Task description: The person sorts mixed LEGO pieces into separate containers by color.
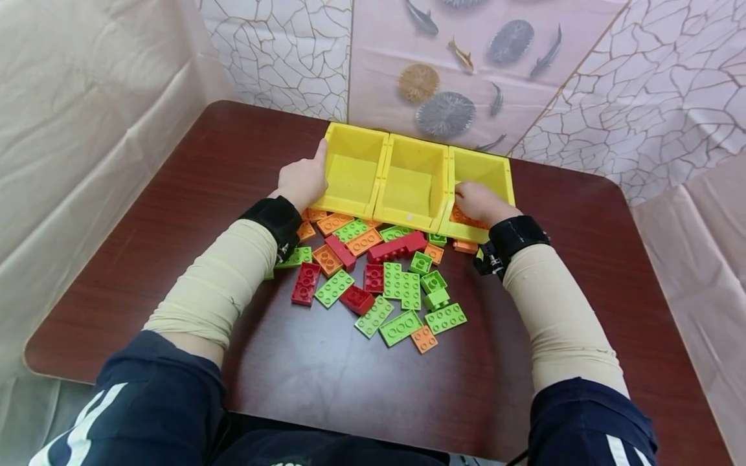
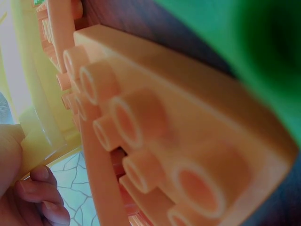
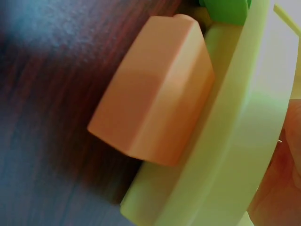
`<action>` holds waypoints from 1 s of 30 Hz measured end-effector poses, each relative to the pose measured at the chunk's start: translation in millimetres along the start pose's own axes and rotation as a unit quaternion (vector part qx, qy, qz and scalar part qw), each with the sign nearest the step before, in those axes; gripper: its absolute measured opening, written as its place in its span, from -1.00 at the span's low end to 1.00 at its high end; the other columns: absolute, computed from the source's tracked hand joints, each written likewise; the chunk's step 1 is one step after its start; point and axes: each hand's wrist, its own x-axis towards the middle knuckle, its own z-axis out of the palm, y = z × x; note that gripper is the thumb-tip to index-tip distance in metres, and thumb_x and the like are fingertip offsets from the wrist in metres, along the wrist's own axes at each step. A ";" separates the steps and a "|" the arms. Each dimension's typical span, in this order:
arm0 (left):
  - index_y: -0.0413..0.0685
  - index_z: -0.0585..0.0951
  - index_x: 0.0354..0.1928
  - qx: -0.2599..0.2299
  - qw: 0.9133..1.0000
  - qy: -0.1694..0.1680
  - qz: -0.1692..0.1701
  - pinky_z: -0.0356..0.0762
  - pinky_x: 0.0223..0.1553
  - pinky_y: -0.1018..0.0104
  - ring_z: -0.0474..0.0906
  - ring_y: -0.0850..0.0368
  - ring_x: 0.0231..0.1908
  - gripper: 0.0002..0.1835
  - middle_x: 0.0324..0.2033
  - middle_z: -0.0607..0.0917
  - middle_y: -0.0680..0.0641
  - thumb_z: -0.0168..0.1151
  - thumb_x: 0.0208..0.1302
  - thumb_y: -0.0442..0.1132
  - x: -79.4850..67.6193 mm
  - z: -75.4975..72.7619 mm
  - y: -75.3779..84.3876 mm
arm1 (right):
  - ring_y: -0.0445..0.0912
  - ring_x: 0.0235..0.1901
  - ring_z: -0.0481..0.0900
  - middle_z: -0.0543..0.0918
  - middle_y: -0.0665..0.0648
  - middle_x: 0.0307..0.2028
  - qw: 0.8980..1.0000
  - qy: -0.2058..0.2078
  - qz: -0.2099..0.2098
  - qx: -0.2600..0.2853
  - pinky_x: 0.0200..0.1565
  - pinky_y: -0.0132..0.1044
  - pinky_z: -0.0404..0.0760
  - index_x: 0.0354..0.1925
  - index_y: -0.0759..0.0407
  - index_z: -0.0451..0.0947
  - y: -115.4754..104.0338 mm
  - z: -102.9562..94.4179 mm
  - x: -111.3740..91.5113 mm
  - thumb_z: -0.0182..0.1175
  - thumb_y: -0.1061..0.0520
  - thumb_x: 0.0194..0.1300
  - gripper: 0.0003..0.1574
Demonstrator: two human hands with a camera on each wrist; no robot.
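Note:
A yellow bin [image 1: 381, 175] with three compartments lies at the back of the table. My left hand [image 1: 303, 181] is at its left end, one finger straight along the side. In the left wrist view, the other fingers [image 2: 44, 195] curl below the bin's edge and grip it. My right hand [image 1: 480, 202] reaches into the right compartment, above orange bricks [image 1: 466, 219]; its fingertips are hidden, and whether they hold a brick cannot be seen. Close to the left wrist camera is an orange brick [image 2: 188, 117], hollow side showing. Another orange brick [image 3: 150, 89] rests against the bin's outer wall.
Green, red and orange bricks lie scattered in front of the bin, among them a long red brick [image 1: 398, 246], a green brick [image 1: 401, 327] and an orange brick [image 1: 424, 339]. The brown table [image 1: 175, 168] meets patterned cloth walls behind.

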 end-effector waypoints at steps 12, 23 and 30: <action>0.11 -0.39 0.44 -0.001 1.000 0.001 -0.013 0.44 -0.30 0.08 0.47 -0.10 -0.40 -0.12 -0.42 0.50 -0.17 -0.01 0.34 -0.18 4.4 -9.6 -3.1 | 0.27 0.15 0.32 0.40 0.44 0.14 0.998 0.062 -0.021 -0.001 0.15 0.09 0.25 0.21 0.43 0.30 -12.2 -11.1 -21.9 -0.18 0.23 0.40 -0.52; 0.11 -0.37 0.45 -0.016 1.000 -0.002 -0.013 0.44 -0.22 0.05 0.46 -0.12 -0.37 -0.14 -0.40 0.48 -0.17 -0.02 0.37 -0.17 0.3 -5.2 -2.7 | 0.11 0.00 0.44 0.54 0.23 -0.07 0.968 0.216 -0.125 0.029 0.04 0.01 0.37 -0.05 0.28 0.52 -41.9 21.7 -97.4 0.12 0.23 0.29 -0.74; 0.11 -0.36 0.45 -0.017 1.000 -0.003 -0.005 0.45 -0.23 0.05 0.47 -0.12 -0.37 -0.13 -0.40 0.50 -0.18 0.00 0.35 -0.17 -1.5 0.6 1.2 | -0.07 -0.17 0.52 0.61 0.03 -0.26 0.928 0.173 -0.329 0.003 -0.03 -0.12 0.44 -0.25 0.16 0.59 -68.7 63.1 -146.9 0.26 0.21 0.12 -0.84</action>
